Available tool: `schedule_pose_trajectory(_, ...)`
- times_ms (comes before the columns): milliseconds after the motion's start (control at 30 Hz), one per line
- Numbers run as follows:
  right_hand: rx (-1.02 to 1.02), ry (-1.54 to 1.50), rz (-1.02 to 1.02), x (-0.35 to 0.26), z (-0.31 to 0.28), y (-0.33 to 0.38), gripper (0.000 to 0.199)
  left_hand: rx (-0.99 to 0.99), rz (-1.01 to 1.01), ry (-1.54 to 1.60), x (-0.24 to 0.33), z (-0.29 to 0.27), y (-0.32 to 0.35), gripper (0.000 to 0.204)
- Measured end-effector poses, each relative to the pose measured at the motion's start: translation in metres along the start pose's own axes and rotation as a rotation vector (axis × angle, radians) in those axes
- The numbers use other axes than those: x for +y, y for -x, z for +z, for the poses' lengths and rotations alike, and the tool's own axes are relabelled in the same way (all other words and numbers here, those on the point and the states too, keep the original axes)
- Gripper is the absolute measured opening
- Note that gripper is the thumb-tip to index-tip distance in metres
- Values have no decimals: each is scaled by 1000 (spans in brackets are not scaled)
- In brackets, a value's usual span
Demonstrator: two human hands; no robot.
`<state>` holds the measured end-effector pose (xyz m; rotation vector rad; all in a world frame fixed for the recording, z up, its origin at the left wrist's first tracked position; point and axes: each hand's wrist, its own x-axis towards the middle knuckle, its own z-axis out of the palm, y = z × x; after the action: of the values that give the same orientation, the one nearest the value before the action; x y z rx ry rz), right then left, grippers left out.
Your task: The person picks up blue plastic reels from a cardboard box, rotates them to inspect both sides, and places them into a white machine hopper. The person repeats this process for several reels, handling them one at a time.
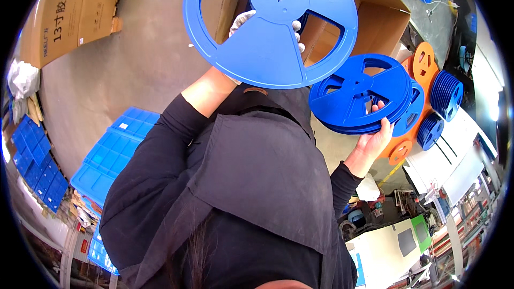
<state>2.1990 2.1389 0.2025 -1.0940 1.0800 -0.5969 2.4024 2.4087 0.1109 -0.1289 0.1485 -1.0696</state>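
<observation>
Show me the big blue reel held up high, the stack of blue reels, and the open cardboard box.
big blue reel (267, 37), head view, on its solid face below the hub.
stack of blue reels (353, 93), head view, on the top reel's face.
open cardboard box (377, 27), head view, on its inner wall.

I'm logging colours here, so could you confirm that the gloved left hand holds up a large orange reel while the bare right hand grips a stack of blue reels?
Not quite: in the head view the large reel in the gloved left hand is blue, not orange. The bare right hand does grip the stack of blue reels.
</observation>
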Motion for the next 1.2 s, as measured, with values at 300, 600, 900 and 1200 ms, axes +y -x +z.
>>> schedule_pose_trajectory(300, 17, -298, 36, 13, -47, 1, 44, 532, 218, -814, 52, -59, 5, 50)
schedule_pose_trajectory(600, -421, -728, 36, 12, -44, 9, 53, 1204, 24, -889, 96, -211, 3, 56)
schedule_pose_trajectory(900, -546, -972, 94, 23, -42, 10, 63, 1013, 349, -1590, 74, -156, 15, 52)
schedule_pose_trajectory(1200, -570, -816, 150, 9, 1, 29, 51, -389, 552, -2653, -32, 67, -54, 49)
